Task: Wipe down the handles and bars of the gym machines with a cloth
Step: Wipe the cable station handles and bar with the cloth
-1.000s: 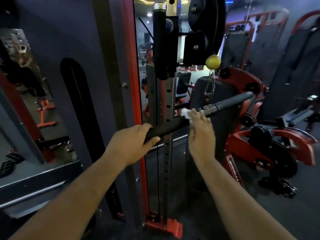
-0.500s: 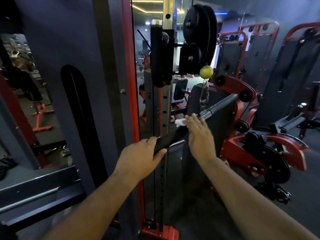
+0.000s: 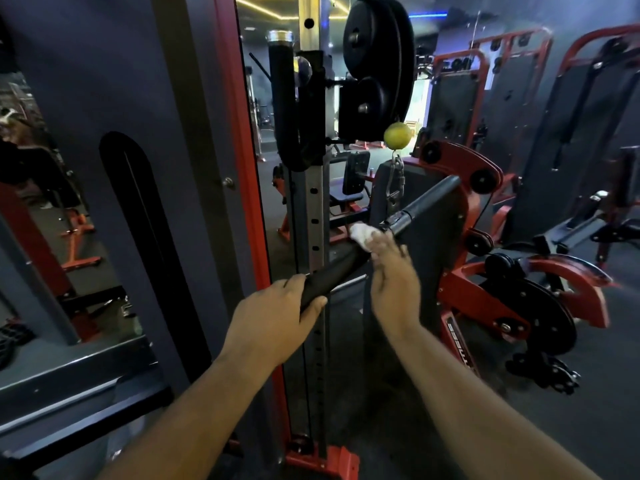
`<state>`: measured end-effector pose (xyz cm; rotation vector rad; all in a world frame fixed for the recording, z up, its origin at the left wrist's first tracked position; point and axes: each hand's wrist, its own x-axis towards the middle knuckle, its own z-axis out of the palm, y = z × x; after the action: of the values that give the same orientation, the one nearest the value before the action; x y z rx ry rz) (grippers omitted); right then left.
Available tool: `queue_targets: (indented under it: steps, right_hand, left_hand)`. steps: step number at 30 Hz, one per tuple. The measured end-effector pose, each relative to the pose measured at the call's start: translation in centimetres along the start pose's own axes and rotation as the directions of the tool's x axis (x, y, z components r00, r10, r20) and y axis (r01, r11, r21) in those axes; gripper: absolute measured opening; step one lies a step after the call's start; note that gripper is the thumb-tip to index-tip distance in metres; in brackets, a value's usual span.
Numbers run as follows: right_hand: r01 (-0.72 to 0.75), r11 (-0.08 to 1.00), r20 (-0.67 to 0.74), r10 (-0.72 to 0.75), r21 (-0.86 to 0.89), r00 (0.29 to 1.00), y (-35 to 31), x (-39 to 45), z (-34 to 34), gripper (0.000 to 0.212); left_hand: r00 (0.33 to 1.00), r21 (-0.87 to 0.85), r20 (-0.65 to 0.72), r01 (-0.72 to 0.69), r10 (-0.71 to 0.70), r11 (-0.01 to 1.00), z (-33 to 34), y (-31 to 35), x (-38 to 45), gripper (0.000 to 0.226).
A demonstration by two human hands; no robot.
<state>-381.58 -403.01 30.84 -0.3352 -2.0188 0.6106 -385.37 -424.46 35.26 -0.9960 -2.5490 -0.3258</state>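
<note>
1. Black rubber grip: near end of the cable bar (image 3: 349, 263), which runs up and right to a far grip, with bare metal at the middle where it hangs from a clip (image 3: 393, 183) below a yellow ball (image 3: 397, 134).
2. Left hand (image 3: 273, 320): fingers curled round the near grip. Judged purpose: to steady the hanging bar so it cannot swing away under wiping pressure.
3. Right hand (image 3: 393, 271): fingers bent over the bar near its middle, pressing a white cloth (image 3: 360, 235) onto it; how tightly they close is blurred.
4. Cloth position: bunched on the bar just left of the metal collar, between the two grips, touching the bar.
5. Surroundings: grey perforated upright (image 3: 317, 209) behind the bar; black pulley wheels (image 3: 377, 53) above; red machine frame (image 3: 460, 168) to the right.
6. Task status, judged: wiping of this bar under way; the far grip likely awaits the cloth.
</note>
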Motion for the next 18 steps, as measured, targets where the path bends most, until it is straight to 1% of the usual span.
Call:
queue_targets:
  steps: [2,3,5,6,7,8,9,10,11,12,13,14,15,17,18]
  right_hand:
    - [0.041,0.988,0.042,-0.048,0.147,0.998,-2.5,-3.1,1.2,0.042]
    - [0.081,0.974,0.062,-0.096,0.211,0.993,-3.4,-4.6,1.7,0.043]
    - [0.192,0.94,0.077,-0.222,0.283,0.972,-4.0,-5.9,1.6,0.044]
    - [0.199,0.931,0.055,-0.226,0.306,0.973,-3.8,-5.6,1.2,0.04]
    - [0.118,0.932,0.001,-0.126,0.344,0.992,-3.4,-5.1,0.8,0.034]
    - [-0.053,0.914,-0.059,0.084,0.403,0.995,-2.8,-4.3,0.5,0.029]
    - [-0.26,0.826,-0.101,0.354,0.501,0.93,-2.2,-3.2,0.2,0.025]
    - [-0.432,0.628,-0.066,0.611,0.647,0.789,-1.7,-2.0,-0.2,0.025]
    - [-0.505,0.368,0.045,0.773,0.78,0.633,-1.3,-1.2,-0.2,0.027]
    - [-0.517,0.12,0.196,0.835,0.847,0.514,-1.2,-0.7,-0.1,0.029]
    - [-0.521,-0.065,0.332,0.835,0.851,0.438,-1.5,-0.4,0.0,0.029]
    - [-0.531,-0.192,0.442,0.804,0.825,0.397,-2.3,-0.4,-0.1,0.028]
    - [-0.529,-0.273,0.517,0.76,0.803,0.392,-3.3,-0.5,-0.2,0.025]
    - [-0.522,-0.369,0.61,0.669,0.769,0.425,-5.3,-0.5,-0.8,0.022]
    - [-0.512,-0.412,0.642,0.626,0.754,0.442,-6.1,-0.1,-1.3,0.024]
  left_hand:
    - [1.0,0.009,0.009,0.007,-0.007,1.0,0.0,0.2,0.2,0.052]
    - [1.0,0.011,0.015,0.01,-0.01,1.0,0.1,0.2,0.4,0.047]
    - [1.0,0.012,0.013,0.013,-0.013,1.0,0.1,0.1,0.4,0.041]
    - [1.0,0.015,0.007,0.011,-0.012,1.0,0.1,0.1,0.4,0.041]
    - [1.0,0.015,0.002,0.009,-0.009,1.0,0.1,0.2,0.3,0.044]
    - [1.0,0.009,-0.005,0.007,-0.007,1.0,0.1,0.3,0.3,0.048]
    - [1.0,-0.003,-0.016,0.007,-0.007,1.0,0.1,0.3,0.2,0.052]
    - [1.0,-0.011,-0.027,0.007,-0.007,1.0,0.1,0.4,0.1,0.055]
    - [0.999,-0.015,-0.033,0.007,-0.008,1.0,0.2,0.4,0.0,0.057]
    - [0.999,-0.016,-0.032,0.008,-0.009,1.0,0.2,0.4,-0.1,0.058]
    - [1.0,-0.014,-0.025,0.009,-0.01,1.0,0.3,0.4,-0.1,0.059]
    - [1.0,-0.006,-0.013,0.01,-0.01,1.0,0.4,0.5,-0.1,0.059]
    - [1.0,0.006,-0.001,0.011,-0.011,1.0,0.5,0.6,-0.1,0.059]
    - [1.0,0.028,0.015,0.012,-0.012,1.0,0.6,0.7,-0.1,0.057]
    - [1.0,0.03,0.017,0.011,-0.012,0.999,0.6,0.8,-0.1,0.056]
